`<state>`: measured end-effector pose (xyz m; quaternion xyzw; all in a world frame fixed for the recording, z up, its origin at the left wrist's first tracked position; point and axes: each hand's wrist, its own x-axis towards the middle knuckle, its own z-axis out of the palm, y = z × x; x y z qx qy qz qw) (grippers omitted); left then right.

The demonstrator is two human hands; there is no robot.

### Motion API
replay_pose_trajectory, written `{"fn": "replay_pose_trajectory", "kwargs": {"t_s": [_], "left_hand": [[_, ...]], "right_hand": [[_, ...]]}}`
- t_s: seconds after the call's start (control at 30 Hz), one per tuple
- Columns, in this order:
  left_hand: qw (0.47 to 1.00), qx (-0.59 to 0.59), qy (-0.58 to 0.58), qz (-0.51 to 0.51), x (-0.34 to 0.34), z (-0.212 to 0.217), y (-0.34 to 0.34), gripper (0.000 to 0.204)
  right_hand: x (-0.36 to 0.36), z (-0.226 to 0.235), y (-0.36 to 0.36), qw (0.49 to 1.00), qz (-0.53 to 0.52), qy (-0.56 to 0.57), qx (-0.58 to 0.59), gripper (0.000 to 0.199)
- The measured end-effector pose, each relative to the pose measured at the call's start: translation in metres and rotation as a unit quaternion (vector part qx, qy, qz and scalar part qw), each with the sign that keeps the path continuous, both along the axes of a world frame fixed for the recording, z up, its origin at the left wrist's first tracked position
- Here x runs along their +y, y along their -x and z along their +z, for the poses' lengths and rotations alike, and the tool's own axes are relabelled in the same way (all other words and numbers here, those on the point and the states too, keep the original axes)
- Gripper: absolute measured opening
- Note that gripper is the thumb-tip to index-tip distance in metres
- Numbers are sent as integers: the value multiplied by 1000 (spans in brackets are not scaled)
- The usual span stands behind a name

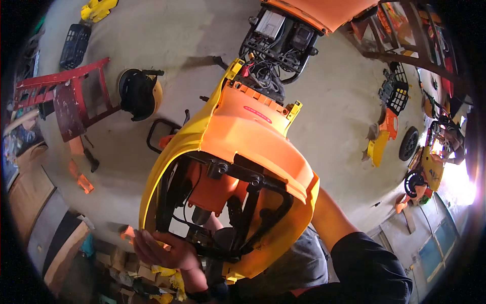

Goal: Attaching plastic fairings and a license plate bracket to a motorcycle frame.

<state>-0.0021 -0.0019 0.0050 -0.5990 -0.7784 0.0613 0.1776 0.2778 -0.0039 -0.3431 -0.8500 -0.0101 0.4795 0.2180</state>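
Note:
The orange and yellow plastic body shell [253, 121] of a scooter stands in front of me, covering a black tubular frame [253, 202]. Inside its opening sits an orange inner piece [210, 187], with dark cables around it. My left hand [169, 251] is at the lower left rim, its fingers curled about the edge of the yellow side panel [164, 177]. My right forearm [331, 215] reaches behind the shell's right side, which hides that hand. Beyond the shell, bundled wires [260, 76] and a silver finned box [270, 24] lie exposed on the frame.
A red metal stand [76, 81] and a yellow-and-black helmet [142, 93] are on the left floor. At right lie orange and yellow panels [382, 137] and a wheel [408, 143]. A brown rack [395, 55] stands far right; cardboard and yellow scraps [152, 276] are at lower left.

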Motion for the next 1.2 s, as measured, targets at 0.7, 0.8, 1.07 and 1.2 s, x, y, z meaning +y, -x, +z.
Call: {"fn": "replay_pose_trajectory", "kwargs": {"t_s": [0.7, 0.8, 1.07, 1.2], "left_hand": [[997, 10, -77, 6, -2, -13, -1, 35], [996, 19, -79, 22, -4, -15, -3, 37], [995, 4, -97, 37, -6, -15, -1, 40], [991, -28, -130, 4, -8, -16, 0, 43]], "right_hand": [[3, -33, 17, 994, -91, -40, -38, 58], [5, -22, 15, 996, -49, -28, -64, 59], [8, -31, 16, 997, -20, -41, -69, 62], [4, -39, 16, 996, -17, -59, -58, 62]]}}
